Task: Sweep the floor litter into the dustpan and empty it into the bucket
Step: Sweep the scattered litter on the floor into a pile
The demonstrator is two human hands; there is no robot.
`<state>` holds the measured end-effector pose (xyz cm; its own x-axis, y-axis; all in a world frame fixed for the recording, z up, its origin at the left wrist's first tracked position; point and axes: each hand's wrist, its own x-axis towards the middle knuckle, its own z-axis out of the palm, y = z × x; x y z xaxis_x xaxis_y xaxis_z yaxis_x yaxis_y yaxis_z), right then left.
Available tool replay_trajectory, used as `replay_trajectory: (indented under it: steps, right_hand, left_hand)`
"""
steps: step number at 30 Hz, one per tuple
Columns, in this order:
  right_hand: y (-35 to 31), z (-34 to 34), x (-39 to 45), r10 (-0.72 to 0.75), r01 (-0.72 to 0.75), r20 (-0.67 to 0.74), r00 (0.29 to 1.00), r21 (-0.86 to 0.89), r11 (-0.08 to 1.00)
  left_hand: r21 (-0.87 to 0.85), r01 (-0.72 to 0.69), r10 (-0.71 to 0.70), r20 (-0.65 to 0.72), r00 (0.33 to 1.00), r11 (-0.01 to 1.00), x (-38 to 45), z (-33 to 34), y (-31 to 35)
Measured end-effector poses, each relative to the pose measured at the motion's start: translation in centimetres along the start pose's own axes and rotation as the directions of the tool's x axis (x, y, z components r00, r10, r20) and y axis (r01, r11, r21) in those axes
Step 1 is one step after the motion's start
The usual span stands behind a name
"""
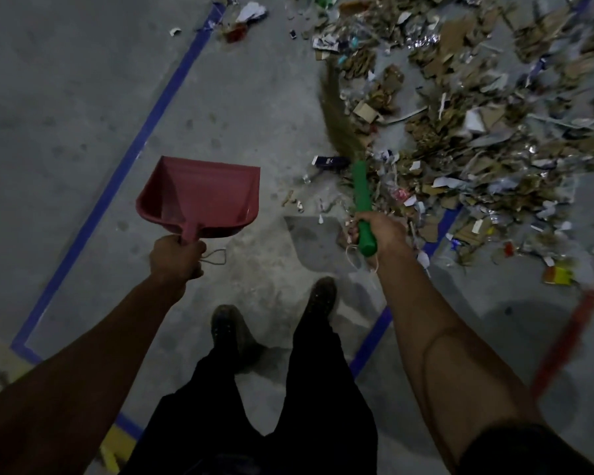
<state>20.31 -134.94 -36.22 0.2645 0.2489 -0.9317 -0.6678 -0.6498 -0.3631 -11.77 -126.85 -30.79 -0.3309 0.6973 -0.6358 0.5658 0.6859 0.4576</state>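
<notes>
My left hand (176, 257) is curled tight around the handle of the red dustpan (199, 197). The pan sticks out in front of that hand, up off the grey floor (66, 97), and I see nothing inside it. My right hand (379, 231) is wrapped around the green handle of the broom (363, 207). The brown bristles reach out past my hand and look blurry. They end at the near edge of the big litter pile (477, 114), which is torn cardboard, paper and shiny bits, ahead of me and to my right. The dustpan is to the left of the pile, not touching it. Blue tape lines (141, 132) run across the floor. My two shoes (323, 296) are below my hands.
</notes>
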Motion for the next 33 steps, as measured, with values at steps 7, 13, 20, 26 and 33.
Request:
replay_trajectory:
  steps: [7, 13, 20, 26, 33]
  right_hand:
    - [-5.7, -5.7, 2.7, -0.013, 0.016, -0.021, 1.000, 0.101, 0.995]
    - [-6.9, -9.6, 3.2, -0.044, 0.063, -0.104, 0.994, 0.184, 0.981]
    - [-4.4, -7.4, -1.9, -0.101, 0.191, -0.267, 0.958, 0.333, 0.924]
    - [2.7, -3.0, -10.1, -0.084, 0.113, -0.122, 0.989, 0.256, 0.960]
    - [5.9, -2.2, -11.7, -0.035, 0.038, -0.075, 0.997, 0.037, 0.999]
  left_hand:
    - [-0.016, -0.004, 0.004, -0.003, 1.000, 1.000, -1.8, 3.3, 1.6]
    - [-0.001, -0.014, 0.014, -0.002, 1.000, 1.000, -2.9, 5.1, 1.9]
    - [-0.006, -0.029, 0.029, 0.015, 0.999, 1.000, -4.2, 5.7, 1.6]
    - [-0.013, -0.044, 0.045, 0.040, 0.998, 0.999, -5.6, 4.9, 0.3]
    - [-0.057, -0.028, 0.031, 0.054, 0.998, 0.998, -6.5, 3.1, -2.1]
